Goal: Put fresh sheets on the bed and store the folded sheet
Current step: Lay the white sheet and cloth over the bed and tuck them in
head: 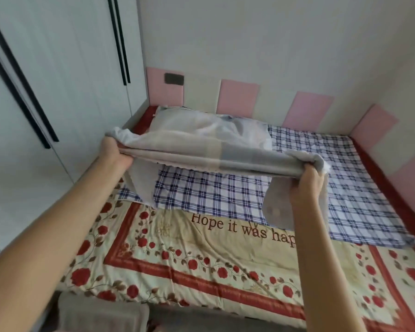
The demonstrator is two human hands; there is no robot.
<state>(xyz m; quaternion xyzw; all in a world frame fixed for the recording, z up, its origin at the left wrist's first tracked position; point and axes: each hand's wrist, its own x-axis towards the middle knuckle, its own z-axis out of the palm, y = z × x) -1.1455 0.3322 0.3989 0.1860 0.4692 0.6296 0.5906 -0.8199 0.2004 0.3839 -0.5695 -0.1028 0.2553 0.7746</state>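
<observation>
Pale walls closed the room in the head view, with a band of pink and cream padded panels running along them just above the bed. One pink panel carried a small dark rectangle. On the left stood a white wardrobe with long black handles, reaching down beside the bed's far corner.

The bed filled the middle and right of the view. A cream cover with red roses, red borders and the printed words "Hope it was hap" lay over the near part. A blue and white plaid sheet lay on top of it across the far half.

Both bare arms reached forward. The left hand gripped one bunched end of a grey sheet, and the right hand gripped the other end, fingers curled round the cloth. The grey sheet hung stretched between them above the plaid sheet, its far part draped towards the head of the bed and its ends drooping below the hands.

A grey blurred object sat at the bottom edge, at the foot of the bed.
</observation>
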